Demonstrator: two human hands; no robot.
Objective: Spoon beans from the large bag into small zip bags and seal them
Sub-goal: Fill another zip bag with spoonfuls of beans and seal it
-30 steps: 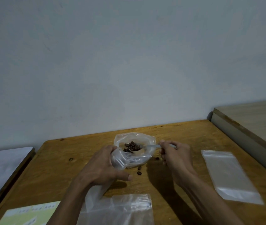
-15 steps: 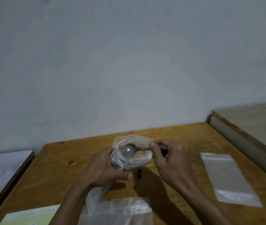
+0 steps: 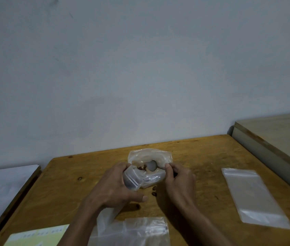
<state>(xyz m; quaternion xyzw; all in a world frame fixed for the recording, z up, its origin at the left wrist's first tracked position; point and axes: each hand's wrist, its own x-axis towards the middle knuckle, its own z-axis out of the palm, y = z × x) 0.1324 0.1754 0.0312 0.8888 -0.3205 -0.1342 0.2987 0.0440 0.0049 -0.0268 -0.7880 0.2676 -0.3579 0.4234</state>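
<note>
Metal spoon point(image 3: 151, 165) pinched in right hand point(image 3: 179, 180), tipped beside beans point(image 3: 142, 168). Left hand point(image 3: 113, 187) grips small zip bag point(image 3: 132, 178) over wooden counter point(image 3: 202, 157).

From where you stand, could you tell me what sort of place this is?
Probably a plain home or small workroom, not a kitchen: a bare wooden table against a blank painted wall, with clear zip bags laid out for hand packing.

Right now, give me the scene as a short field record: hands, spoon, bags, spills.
left hand: grips the small zip bag, mouth held open toward the spoon
right hand: pinches the spoon handle
spoon: bowl at the small bag's mouth, a few beans beside it
large bag: open, behind both hands
loose beans: on the table, between the hands
spare zip bag: flat, to the right
</note>
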